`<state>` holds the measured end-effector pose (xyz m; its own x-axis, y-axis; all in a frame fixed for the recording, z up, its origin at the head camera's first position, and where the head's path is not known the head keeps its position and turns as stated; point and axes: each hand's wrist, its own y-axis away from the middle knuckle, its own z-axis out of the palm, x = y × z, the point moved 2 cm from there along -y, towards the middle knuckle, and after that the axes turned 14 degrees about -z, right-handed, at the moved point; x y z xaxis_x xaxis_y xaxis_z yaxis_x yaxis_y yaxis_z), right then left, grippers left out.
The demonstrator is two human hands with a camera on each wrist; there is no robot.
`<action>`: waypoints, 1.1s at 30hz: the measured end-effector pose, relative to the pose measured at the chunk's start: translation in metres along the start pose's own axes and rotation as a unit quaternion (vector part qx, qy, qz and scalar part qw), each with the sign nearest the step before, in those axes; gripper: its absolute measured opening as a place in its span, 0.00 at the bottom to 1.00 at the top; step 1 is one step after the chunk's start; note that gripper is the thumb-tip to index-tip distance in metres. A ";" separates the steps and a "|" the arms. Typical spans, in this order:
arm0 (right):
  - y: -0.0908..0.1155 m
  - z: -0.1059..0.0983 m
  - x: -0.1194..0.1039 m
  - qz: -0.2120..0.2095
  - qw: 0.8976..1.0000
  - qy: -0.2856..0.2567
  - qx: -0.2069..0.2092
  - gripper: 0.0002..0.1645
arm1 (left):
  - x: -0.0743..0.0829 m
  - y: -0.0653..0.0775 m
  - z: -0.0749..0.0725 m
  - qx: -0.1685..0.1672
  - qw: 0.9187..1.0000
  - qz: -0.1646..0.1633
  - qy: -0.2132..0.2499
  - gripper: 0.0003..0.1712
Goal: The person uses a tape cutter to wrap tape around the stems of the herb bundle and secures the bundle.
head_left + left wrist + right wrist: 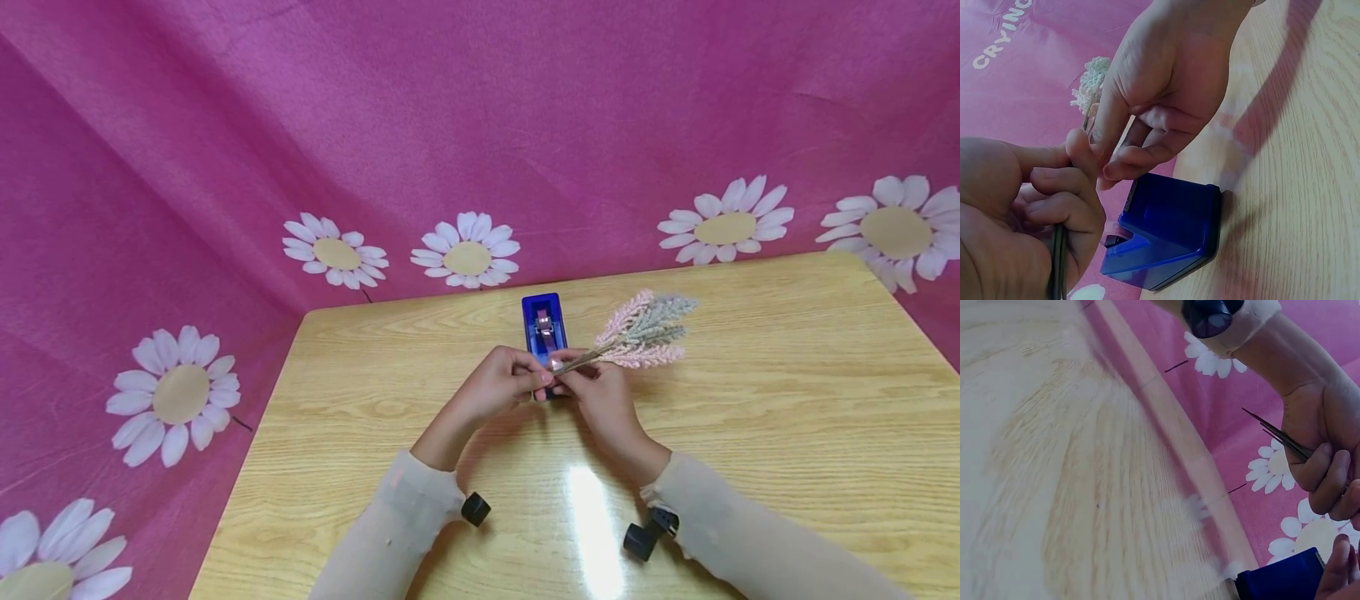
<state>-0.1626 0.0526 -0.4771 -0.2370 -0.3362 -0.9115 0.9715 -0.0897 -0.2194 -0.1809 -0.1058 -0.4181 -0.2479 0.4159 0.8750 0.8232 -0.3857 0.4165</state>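
A bunch of crocheted flower sprigs [648, 329], pink and pale grey-green, lies slanted across both hands with its heads to the right. My left hand [502, 383] grips the thin dark stems [1058, 262], whose lower ends stick out past its curled fingers. Close against it, my right hand [603, 400] pinches the stems higher up, between thumb and fingertips. A small shiny patch shows at the fingertips; whether it is tape cannot be told. Just beyond and under the hands stands a blue tape dispenser [531, 312], its near end partly covered by them.
The wooden table [375, 367] carries the dispenser near its far edge. A magenta cloth [480, 125] with white daisies hangs behind and to the left. Black wrist cameras [476, 509] sit at both cuffs. Light glares off the tabletop between the forearms.
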 end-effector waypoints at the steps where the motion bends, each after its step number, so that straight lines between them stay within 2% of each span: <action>1: 0.000 -0.001 0.001 0.005 1.000 -0.005 0.005 0.14 | 0.000 0.000 0.000 -0.001 1.000 0.001 -0.002 0.10; 5: -0.003 -0.003 0.004 0.011 1.000 0.010 0.015 0.13 | 0.000 -0.001 0.000 -0.004 1.000 -0.002 -0.014 0.10; 13: -0.014 -0.006 0.006 -0.023 0.994 0.103 0.014 0.17 | -0.002 -0.002 -0.001 -0.014 0.999 -0.016 -0.029 0.10; 20: -0.030 -0.015 0.014 -0.039 0.984 0.167 -0.044 0.23 | -0.005 -0.002 -0.001 -0.037 0.999 -0.026 -0.010 0.10; 26: -0.040 -0.020 0.019 -0.029 0.985 0.130 -0.106 0.33 | -0.006 -0.002 -0.002 -0.050 0.998 -0.010 -0.029 0.11; 33: -0.056 -0.025 0.026 -0.031 0.975 0.106 -0.191 0.40 | -0.007 -0.002 -0.002 -0.060 0.998 -0.004 -0.037 0.12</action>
<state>-0.2231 0.0722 -0.4973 -0.3268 -0.1364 -0.9352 0.8976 0.2651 -0.3523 -0.1817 -0.1095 -0.4245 -0.2125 0.4781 0.8522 0.7534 -0.4752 0.4545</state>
